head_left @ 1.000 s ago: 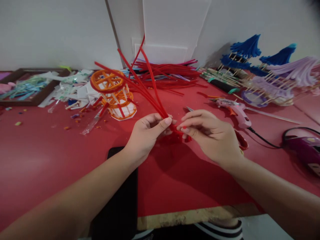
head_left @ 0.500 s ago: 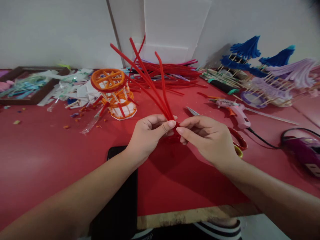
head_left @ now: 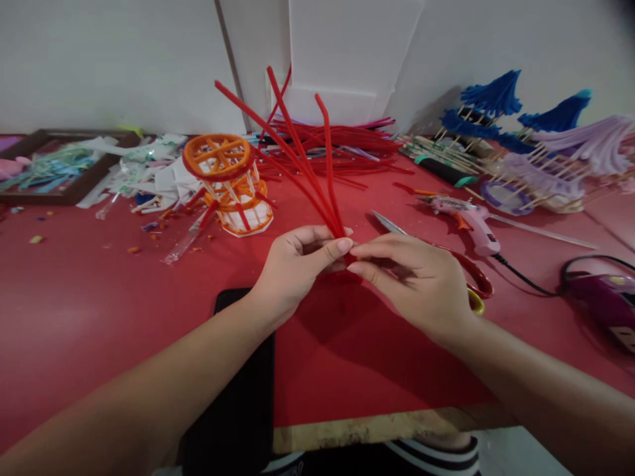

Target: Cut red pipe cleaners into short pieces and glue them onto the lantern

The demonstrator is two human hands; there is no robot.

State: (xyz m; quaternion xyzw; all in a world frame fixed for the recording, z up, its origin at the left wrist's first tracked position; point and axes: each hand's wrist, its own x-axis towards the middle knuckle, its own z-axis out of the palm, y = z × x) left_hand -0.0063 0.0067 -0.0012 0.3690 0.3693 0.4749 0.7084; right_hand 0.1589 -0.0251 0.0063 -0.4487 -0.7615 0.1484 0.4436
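Observation:
Several long red pipe cleaners (head_left: 302, 158) fan upward and to the left from between my hands. Near their lower ends, my left hand (head_left: 310, 261) pinches the bunch, thumb on top. My right hand (head_left: 407, 271) is closed at the bottom of the same bunch, its thumb and fingertips pressed on the red ends. Those ends are mostly covered by my fingers. Partly behind my right hand lie scissors (head_left: 389, 223) with red and yellow handles. A small orange and white tower model (head_left: 228, 185) made of pipe cleaners and sticks stands beyond my left hand.
A pile of red pipe cleaners (head_left: 347, 142) lies by the wall. At right are a pink glue gun (head_left: 476, 225), blue roofed models (head_left: 491, 96) and a purple device (head_left: 600, 297). A black phone-like slab (head_left: 243, 390) lies under my left forearm; a brown frame (head_left: 59, 192) sits far left.
My right fingertips have shifted slightly down along the bunch's lower ends. The red pipe cleaners' tips have spread a little, and the view has moved slightly.

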